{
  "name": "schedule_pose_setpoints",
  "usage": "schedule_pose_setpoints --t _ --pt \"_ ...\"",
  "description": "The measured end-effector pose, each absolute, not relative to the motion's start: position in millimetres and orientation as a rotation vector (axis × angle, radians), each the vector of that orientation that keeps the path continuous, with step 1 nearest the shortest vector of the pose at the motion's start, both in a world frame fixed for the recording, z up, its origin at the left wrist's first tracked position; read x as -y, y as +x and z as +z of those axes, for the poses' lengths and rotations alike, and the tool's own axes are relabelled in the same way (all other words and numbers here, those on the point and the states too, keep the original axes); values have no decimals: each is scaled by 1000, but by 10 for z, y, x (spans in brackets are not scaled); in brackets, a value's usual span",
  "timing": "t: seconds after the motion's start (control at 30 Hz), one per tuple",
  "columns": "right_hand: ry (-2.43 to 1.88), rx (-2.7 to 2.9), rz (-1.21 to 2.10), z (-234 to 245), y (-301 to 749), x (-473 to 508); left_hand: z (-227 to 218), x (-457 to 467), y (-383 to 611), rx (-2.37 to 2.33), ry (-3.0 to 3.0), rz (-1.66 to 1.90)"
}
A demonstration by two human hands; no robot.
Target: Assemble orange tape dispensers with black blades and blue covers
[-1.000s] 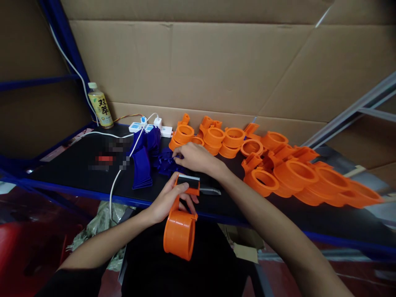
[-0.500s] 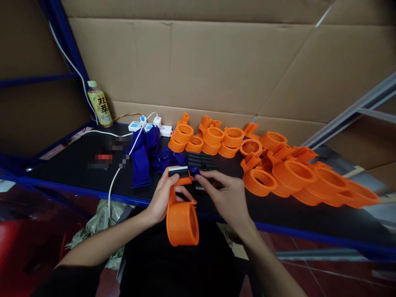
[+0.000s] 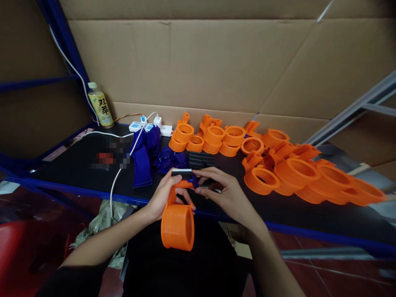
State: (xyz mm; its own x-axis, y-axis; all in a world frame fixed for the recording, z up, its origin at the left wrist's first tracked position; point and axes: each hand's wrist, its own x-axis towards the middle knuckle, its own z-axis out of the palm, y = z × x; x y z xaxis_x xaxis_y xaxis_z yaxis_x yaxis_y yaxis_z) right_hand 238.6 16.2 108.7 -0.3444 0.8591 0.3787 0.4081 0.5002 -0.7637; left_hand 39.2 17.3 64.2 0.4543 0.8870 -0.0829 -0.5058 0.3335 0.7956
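Note:
My left hand (image 3: 162,194) is closed around the upper part of an orange tape dispenser (image 3: 177,227), its ring hanging below towards my lap. A black piece with a white toothed blade (image 3: 182,170) sits at the dispenser's top end, my left thumb pressing on it. My right hand (image 3: 227,194) pinches a small blue plastic part (image 3: 194,180) against the right side of that end. How far the part is seated cannot be made out. Just beyond my hands lie a heap of small blue parts (image 3: 170,159) and several black strips (image 3: 201,159).
Several orange tape dispensers (image 3: 297,175) stand stacked along the back and right of the black table (image 3: 80,165). Blue flat plates (image 3: 142,167) lie in piles at the left, near a white power strip (image 3: 167,130) with a cable. A drink bottle (image 3: 102,107) stands in the back-left corner.
My right hand has brought the small blue part against the dispenser's end, its fingers moving slightly in and down. The dispenser's ring has swung a little left and lower.

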Motion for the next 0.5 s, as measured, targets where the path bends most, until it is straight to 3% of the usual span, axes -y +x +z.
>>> schedule_pose_setpoints --t 0.5 --pt "-999 1946 606 1041 2366 -145 600 -198 362 -488 814 902"
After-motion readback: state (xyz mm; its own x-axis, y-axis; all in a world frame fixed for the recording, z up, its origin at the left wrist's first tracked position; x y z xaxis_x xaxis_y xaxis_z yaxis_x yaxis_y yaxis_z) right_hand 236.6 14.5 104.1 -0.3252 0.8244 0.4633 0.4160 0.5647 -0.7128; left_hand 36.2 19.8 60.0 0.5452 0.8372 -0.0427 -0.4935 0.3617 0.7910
